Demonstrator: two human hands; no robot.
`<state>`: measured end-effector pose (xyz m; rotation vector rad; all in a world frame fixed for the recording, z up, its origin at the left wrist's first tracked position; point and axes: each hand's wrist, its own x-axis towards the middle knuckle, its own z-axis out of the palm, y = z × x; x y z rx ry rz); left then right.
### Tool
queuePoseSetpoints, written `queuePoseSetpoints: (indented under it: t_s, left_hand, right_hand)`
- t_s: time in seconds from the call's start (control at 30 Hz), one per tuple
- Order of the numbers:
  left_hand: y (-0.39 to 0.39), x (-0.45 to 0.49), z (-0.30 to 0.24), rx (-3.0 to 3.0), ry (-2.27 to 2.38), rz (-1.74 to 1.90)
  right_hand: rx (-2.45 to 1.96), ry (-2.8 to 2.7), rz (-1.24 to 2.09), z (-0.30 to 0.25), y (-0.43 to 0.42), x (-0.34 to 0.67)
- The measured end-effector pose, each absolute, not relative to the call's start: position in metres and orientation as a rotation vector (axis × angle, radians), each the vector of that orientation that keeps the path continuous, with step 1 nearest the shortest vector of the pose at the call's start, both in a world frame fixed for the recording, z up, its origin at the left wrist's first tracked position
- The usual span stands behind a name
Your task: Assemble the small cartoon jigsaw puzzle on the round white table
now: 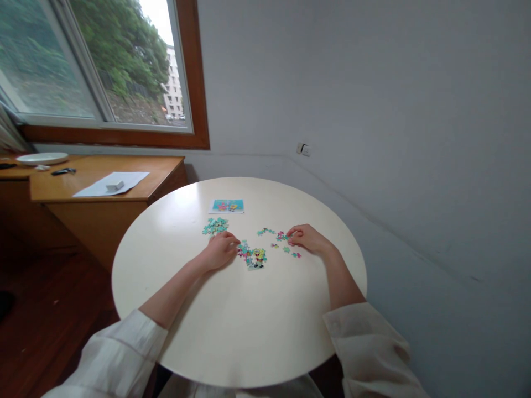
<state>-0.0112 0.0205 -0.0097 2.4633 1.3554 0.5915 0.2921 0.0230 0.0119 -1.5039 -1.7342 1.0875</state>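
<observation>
A partly joined jigsaw puzzle [258,257] with a yellow cartoon figure lies on the round table. At its left edge rests my left hand [222,250], fingers loosely bent and apart, with nothing visible in them. To the right, my right hand [310,239] has its thumb and fingertips closed on a puzzle piece at the edge of a small pink and green cluster [281,236]. Its fingers partly cover that piece. Between the hands lie a short joined strip [266,231] and a few loose pieces [286,250]. A pile of green pieces [215,225] sits just beyond my left hand.
A picture card [227,206] lies at the far side of the white round table [244,326]. On the left, a wooden desk [95,166] carries a paper sheet [135,179], a small white box [115,186] and a white plate [42,158]. Walls stand behind and right.
</observation>
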Motion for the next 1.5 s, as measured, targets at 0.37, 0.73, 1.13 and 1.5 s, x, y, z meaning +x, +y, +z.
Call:
queuePoseSetpoints:
  t_s: [0.37,0.73,1.13,1.5]
  left_hand:
    - [0.021,-0.012,-0.01,2.472,1.356,0.589]
    - [0.021,-0.011,-0.011,2.471,1.355,0.588]
    - [0.021,-0.011,-0.01,2.477,1.366,0.578]
    - [0.021,-0.011,-0.011,2.476,1.365,0.585]
  right_hand:
    - [-1.55,-1.813,1.043,0.001,0.03,0.294]
    - [-1.472,-1.909,0.372,-0.003,0.035,0.256]
    - [-1.587,-2.486,0.477,0.001,0.02,0.23]
    - [-1.581,-2.248,0.389,-0.005,0.032,0.253]
